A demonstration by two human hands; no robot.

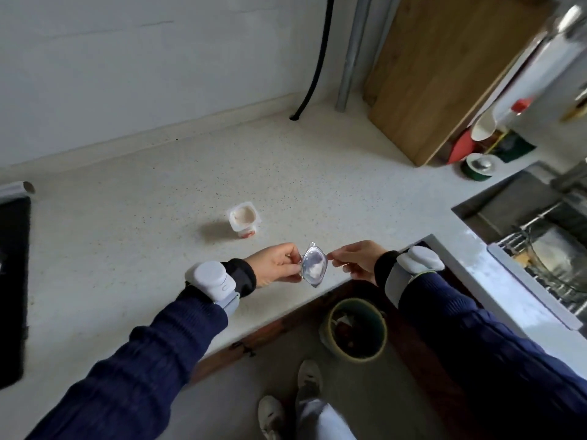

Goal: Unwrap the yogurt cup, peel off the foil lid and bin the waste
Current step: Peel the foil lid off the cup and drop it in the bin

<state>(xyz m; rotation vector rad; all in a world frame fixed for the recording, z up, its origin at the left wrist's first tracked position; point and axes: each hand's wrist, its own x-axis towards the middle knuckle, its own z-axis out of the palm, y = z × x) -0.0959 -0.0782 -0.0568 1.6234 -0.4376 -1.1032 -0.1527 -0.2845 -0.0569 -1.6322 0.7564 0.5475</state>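
We see the round silver foil lid (313, 265) pinched between both hands: left hand (275, 265) on one edge, right hand (357, 258) on the other. The open white plastic yogurt cup (244, 220) stands behind on the speckled white table (127, 223). A round green bin (355, 328) sits on the floor below.

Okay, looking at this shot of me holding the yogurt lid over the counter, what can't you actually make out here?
Head view only:
- Bin contents: dark and blurred, so any wrapper inside cannot be told.
- Yogurt cup label: too small to read.
- Foil lid between left hand and right hand: its far face is turned away.
- Sink: cut off by the right edge.
- Dark slab: cut off by the left edge.
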